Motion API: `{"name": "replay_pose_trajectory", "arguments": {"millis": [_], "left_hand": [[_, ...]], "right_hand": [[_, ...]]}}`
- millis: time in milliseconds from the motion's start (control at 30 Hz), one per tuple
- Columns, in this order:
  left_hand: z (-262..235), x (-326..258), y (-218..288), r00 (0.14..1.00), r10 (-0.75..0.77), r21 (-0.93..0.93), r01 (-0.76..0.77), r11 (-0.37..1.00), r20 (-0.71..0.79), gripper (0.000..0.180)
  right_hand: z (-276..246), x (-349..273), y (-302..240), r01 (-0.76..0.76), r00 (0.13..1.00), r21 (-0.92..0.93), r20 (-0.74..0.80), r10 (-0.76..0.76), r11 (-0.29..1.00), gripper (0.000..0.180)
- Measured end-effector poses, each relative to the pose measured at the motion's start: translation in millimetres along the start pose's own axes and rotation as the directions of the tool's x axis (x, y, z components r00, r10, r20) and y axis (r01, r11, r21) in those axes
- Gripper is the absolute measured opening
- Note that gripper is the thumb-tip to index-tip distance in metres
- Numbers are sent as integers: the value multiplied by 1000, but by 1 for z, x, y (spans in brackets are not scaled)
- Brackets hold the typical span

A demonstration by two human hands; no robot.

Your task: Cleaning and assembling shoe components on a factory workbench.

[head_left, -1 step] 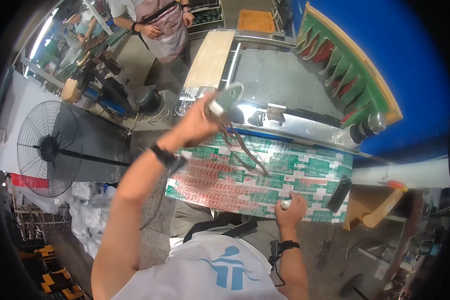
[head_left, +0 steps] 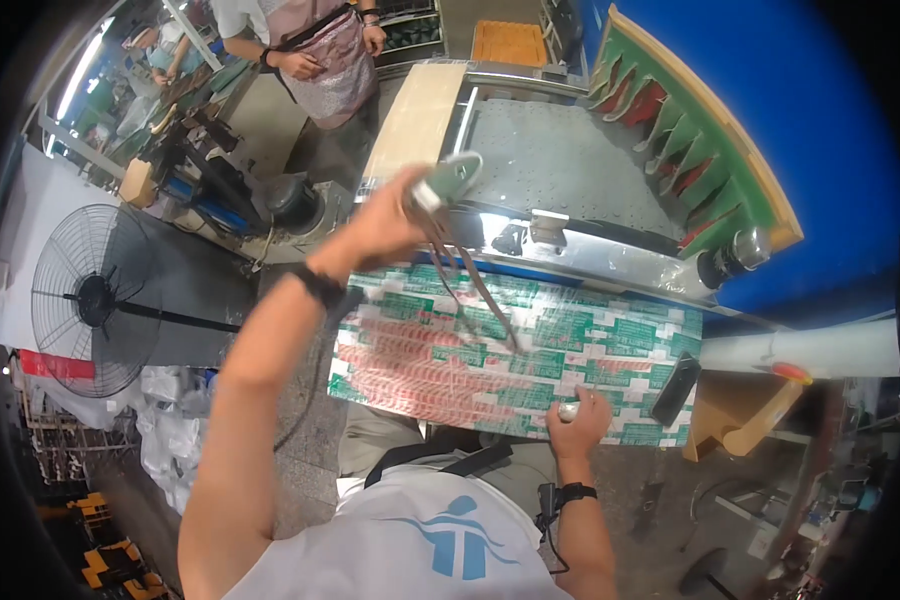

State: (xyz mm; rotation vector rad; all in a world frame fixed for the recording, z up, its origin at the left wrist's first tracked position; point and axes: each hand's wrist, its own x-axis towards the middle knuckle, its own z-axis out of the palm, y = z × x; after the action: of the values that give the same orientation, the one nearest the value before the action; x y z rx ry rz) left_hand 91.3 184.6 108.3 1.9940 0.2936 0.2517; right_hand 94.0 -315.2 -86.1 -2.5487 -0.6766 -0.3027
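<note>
My left hand (head_left: 388, 222) is raised over the far left part of a board covered in green, white and red printed sheet (head_left: 610, 345). Its fingers are closed around a dark green, curved piece with a pale rim (head_left: 456, 182), which looks like a shoe part. Thin brown straps (head_left: 482, 300) dangle from it over the board. By the board's near edge, my right hand (head_left: 582, 420) is curled around a small, shiny, rounded silvery thing (head_left: 568, 411), mostly hidden by the fingers. A black oblong block (head_left: 678, 388) lies on the board, right of that hand.
Beyond the board stands a grey dotted work surface (head_left: 560, 150) with a metal front edge. A green wood-framed rack (head_left: 705, 120) with red and green pieces rises at right. A standing fan (head_left: 95, 300) is at left. A person in a pink apron (head_left: 315, 60) stands at the back.
My left hand has shifted slightly left with the green piece, and the dangling straps have swung left. My right hand keeps its place on the board.
</note>
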Motion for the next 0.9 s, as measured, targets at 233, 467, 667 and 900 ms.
{"name": "replay_pose_trajectory", "arguments": {"millis": [233, 467, 667, 900], "left_hand": [[-83, 154, -91, 979, 101, 654, 39, 755, -174, 79], [-29, 71, -120, 835, 411, 597, -127, 792, -367, 84], [86, -154, -111, 958, 6, 502, 144, 853, -286, 82], [136, -309, -140, 874, -170, 502, 410, 761, -456, 86]], "right_hand": [[5, 2, -5, 19, 999, -6, -38, -20, 1000, 50], [2, 4, -7, -18, 1000, 0, -9, 18, 1000, 49], [-2, -4, -9, -48, 999, 24, 2, 48, 999, 45], [-4, -12, -9, 0, 996, -17, -85, -2, 1000, 40]]}}
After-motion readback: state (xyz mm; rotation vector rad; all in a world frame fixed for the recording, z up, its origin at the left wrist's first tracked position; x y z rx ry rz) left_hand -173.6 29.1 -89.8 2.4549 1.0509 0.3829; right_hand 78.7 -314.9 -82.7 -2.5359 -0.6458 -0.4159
